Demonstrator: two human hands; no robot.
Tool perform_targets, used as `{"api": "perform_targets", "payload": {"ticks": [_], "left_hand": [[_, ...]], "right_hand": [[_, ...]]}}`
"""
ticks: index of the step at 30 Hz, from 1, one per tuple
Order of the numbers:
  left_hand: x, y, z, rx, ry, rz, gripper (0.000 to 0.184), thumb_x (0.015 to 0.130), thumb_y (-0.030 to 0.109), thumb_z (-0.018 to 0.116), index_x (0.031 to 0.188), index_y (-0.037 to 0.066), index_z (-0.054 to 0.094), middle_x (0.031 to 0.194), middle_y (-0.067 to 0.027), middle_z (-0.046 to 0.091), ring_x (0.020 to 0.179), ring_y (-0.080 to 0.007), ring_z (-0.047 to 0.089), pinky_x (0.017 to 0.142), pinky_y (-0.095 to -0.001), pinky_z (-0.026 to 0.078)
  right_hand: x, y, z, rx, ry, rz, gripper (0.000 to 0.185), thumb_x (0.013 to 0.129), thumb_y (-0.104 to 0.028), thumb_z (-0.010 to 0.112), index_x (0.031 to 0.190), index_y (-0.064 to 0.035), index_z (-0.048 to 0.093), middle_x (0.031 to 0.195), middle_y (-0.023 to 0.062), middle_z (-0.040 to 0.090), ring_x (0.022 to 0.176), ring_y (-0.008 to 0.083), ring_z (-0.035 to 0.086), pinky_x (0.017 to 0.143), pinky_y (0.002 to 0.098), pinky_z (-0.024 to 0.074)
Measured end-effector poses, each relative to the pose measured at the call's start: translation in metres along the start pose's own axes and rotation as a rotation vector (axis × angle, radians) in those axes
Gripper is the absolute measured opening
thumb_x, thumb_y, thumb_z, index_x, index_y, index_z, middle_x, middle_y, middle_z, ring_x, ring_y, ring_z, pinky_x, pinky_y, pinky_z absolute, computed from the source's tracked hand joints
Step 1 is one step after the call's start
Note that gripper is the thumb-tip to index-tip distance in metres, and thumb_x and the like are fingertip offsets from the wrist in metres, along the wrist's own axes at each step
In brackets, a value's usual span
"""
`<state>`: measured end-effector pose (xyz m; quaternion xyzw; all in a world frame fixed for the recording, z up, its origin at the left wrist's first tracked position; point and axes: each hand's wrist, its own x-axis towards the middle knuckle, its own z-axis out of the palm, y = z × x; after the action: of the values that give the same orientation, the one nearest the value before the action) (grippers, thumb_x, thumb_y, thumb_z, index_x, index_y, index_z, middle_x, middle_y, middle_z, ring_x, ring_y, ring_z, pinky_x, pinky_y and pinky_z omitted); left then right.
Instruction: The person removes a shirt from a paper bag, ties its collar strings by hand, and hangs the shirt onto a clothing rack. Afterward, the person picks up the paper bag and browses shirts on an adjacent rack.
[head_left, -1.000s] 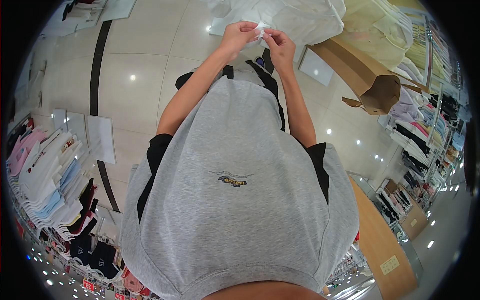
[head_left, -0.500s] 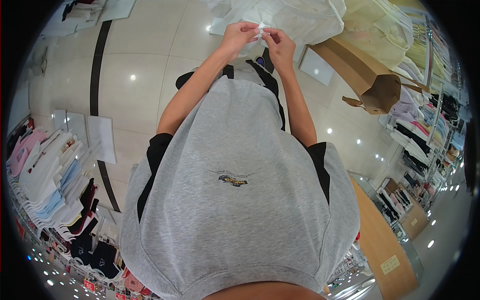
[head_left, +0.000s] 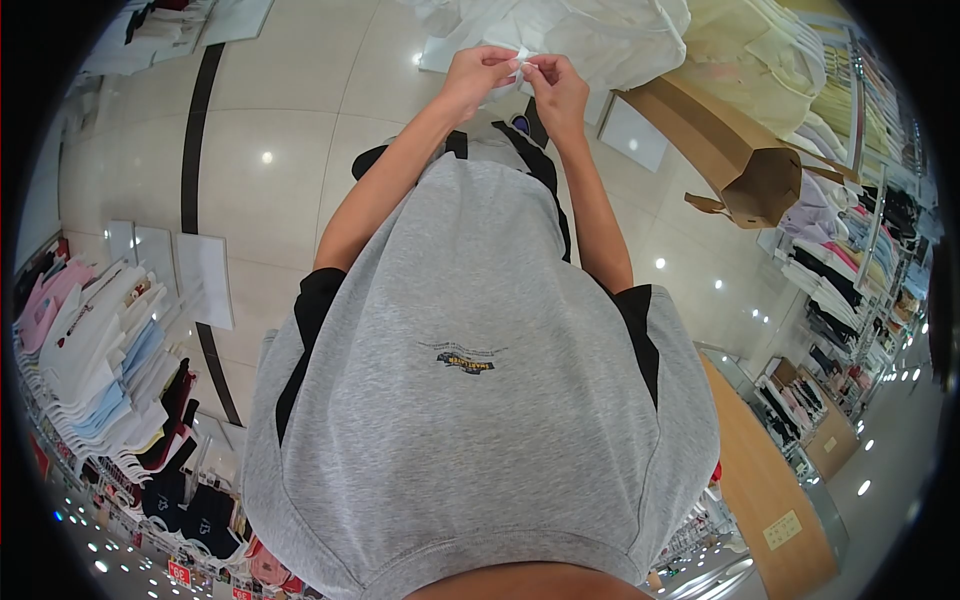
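My left hand (head_left: pixel 478 78) and my right hand (head_left: pixel 558 90) meet at the top centre of the view, nearly touching. Between them, thumbs and fingertips pinch a small white fabric tie (head_left: pixel 524 58), bunched like a knot or bow. Just behind the fingers hangs a thin white garment (head_left: pixel 610 45), and the tie appears to belong to it. Exactly how the strip is folded is too small to make out.
To the right of the white garment hang pale yellow clothes (head_left: pixel 750 60). A brown paper bag (head_left: pixel 720 135) with handles is below them. Clothes racks (head_left: pixel 110 350) line the left, with more garments (head_left: pixel 840 260) at right. A wooden counter (head_left: pixel 765 480) stands lower right.
Both hands stay in place, still pinching the white tie, with at most a tiny shift of the fingers. The view has moved very slightly.
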<state>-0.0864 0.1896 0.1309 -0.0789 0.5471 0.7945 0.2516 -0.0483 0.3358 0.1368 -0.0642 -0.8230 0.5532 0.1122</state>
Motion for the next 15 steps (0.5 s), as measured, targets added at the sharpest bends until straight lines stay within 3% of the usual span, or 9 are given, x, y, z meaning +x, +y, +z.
{"api": "perform_targets", "payload": {"ticks": [5, 15], "left_hand": [[0.002, -0.003, -0.002, 0.054, -0.024, 0.015, 0.022, 0.093, 0.006, 0.061, 0.111, -0.007, 0.062, 0.102, -0.0114, 0.066, 0.094, -0.0178, 0.065, 0.084, -0.0308, 0.058], [0.008, -0.013, -0.005, 0.225, -0.034, 0.097, 0.021, 0.097, 0.010, 0.057, 0.111, -0.004, 0.063, 0.101, -0.0068, 0.066, 0.095, -0.0141, 0.063, 0.086, -0.0300, 0.055]], "right_hand": [[0.003, -0.012, -0.002, -0.238, -0.019, -0.177, 0.018, 0.087, -0.014, 0.072, 0.096, 0.0010, 0.067, 0.086, 0.0093, 0.071, 0.078, 0.0133, 0.065, 0.072, 0.0273, 0.0527], [-0.001, -0.013, 0.011, -0.075, 0.034, 0.050, 0.016, 0.081, -0.012, 0.070, 0.088, 0.0015, 0.066, 0.080, 0.0101, 0.069, 0.071, 0.0170, 0.065, 0.068, 0.0300, 0.0520]]}}
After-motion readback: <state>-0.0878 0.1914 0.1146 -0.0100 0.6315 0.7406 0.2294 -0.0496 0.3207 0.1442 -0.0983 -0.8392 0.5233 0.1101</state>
